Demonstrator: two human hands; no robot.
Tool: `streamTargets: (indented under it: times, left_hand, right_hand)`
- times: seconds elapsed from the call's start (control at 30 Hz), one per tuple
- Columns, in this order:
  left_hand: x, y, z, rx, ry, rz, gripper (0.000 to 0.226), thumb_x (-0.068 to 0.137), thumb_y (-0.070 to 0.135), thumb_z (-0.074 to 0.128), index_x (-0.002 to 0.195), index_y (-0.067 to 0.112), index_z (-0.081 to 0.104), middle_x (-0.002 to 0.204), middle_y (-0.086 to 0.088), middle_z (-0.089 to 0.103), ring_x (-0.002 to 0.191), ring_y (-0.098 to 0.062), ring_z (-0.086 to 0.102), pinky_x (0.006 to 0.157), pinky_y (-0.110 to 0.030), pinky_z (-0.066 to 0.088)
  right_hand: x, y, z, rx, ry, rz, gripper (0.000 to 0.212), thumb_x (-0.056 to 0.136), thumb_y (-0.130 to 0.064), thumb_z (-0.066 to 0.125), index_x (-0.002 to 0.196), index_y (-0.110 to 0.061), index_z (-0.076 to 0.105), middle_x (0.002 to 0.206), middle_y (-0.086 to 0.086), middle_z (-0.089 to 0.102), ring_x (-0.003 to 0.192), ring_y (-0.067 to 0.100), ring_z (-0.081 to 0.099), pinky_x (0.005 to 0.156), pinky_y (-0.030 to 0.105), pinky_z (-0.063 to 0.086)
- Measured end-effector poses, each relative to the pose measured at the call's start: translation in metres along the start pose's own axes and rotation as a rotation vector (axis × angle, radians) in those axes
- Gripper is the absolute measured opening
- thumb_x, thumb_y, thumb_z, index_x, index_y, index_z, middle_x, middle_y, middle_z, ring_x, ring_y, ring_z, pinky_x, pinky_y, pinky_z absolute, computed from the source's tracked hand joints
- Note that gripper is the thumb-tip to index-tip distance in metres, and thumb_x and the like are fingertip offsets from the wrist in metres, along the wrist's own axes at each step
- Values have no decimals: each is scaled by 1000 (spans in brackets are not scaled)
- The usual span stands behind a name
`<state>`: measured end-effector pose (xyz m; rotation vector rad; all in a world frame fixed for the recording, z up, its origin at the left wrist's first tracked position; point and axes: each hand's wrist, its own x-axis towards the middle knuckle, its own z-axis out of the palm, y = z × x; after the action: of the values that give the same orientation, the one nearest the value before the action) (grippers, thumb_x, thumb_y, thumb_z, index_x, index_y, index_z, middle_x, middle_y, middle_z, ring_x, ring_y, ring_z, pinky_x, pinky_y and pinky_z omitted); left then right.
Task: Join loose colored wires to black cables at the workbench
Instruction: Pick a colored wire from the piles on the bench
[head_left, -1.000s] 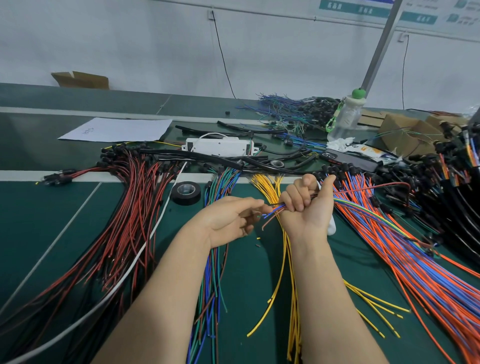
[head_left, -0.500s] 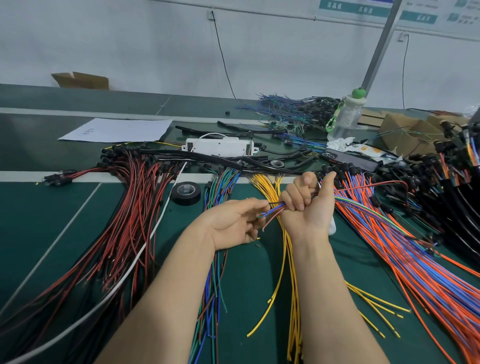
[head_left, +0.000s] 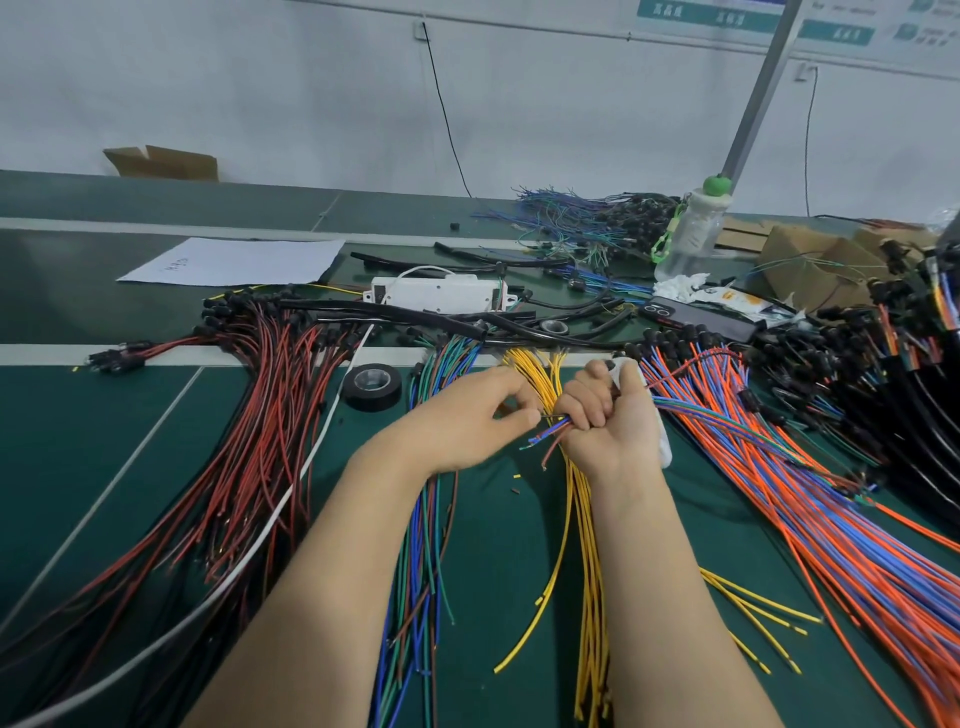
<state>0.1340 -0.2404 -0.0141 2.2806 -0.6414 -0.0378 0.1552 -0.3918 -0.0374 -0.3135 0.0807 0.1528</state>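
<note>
Green workbench (head_left: 506, 545), gripped wire ends (head_left: 546, 434) pointing left

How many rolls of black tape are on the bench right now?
2. A large roll lies just left of the left hand; a smaller roll sits among the black cables beyond the yellow wires. Others may be hidden under the wire piles.

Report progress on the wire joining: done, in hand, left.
Done, apparently: the red and black wire fan and the orange and blue wire fan already end in black plugs. In hand: the right hand grips a small bunch of coloured wires, the left hand pinching one end. Left: the loose yellow wires show no plugs, and black cables lie beyond.
</note>
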Motion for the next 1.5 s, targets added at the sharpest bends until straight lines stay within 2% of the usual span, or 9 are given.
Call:
streamTargets:
  times: [0.07,0.2,0.33,0.47,0.57,0.67,0.83,1.3,1.5]
  left_hand:
    - [1,1,1,-45,9,-48,14,93,18,56,81,24,56,111,-2,65,95,-12,58,87,-25,45]
    - [0,1,2,-52,18,-62,21,90,17,59,75,29,56,108,1,67,94,-12,60,85,-23,46]
    - [-1,2,1,103,4,14,8,91,12,55,86,15,60,101,-1,65,87,-15,57,75,-21,43]
    - [0,4,-1,233,-44,72,8,93,14,52,91,12,60,92,4,62,86,-16,58,78,-28,45]
    - [-2,3,-1,21,-14,-42,13,95,15,51,85,18,58,91,0,68,76,-9,65,76,-33,52]
    - [-4,1,-1,-275,-6,-186,16,98,13,47,88,18,59,84,0,68,65,-4,64,66,-22,53]
    - [-5,-1,0,-312,-183,-242,20,99,16,45,90,11,62,77,1,69,60,2,61,60,-14,51]
    - [-7,-5,7,-602,-166,-276,20,98,15,49,83,15,61,67,7,62,57,0,53,57,-13,45]
    - [-5,-6,4,-637,-93,-360,18,101,22,43,96,12,57,79,0,71,65,-6,64,64,-20,54]
  right_hand:
    - [0,0,1,-1,-4,-49,60,100,-51,30,59,-11,46,38,-7,23,27,5,20,33,17,13]
    - [0,2,3,-31,-18,-92,67,100,-52,30,52,-10,51,37,-7,23,27,5,20,33,17,13]
    - [1,2,1,-75,20,-71,60,101,-52,29,60,-10,46,38,-7,23,27,5,20,33,17,13]
    - [1,0,0,-96,47,-43,58,101,-51,28,62,-10,44,37,-7,23,27,5,20,32,17,12]
    - [1,-1,1,-65,27,-69,59,101,-51,28,61,-10,45,37,-7,23,26,4,20,32,17,13]
    - [1,-1,2,-61,9,-101,59,100,-52,29,60,-11,46,37,-7,23,27,4,20,33,17,12]
    - [1,-1,2,-49,-32,-145,61,100,-52,30,57,-12,48,37,-8,23,27,4,20,33,17,12]
    - [-3,1,4,166,-65,-208,62,99,-51,35,53,-11,50,39,-6,23,28,7,19,34,18,11]
    - [-1,1,5,16,-3,-288,63,100,-53,31,56,-12,50,39,-7,21,30,7,18,32,19,16]
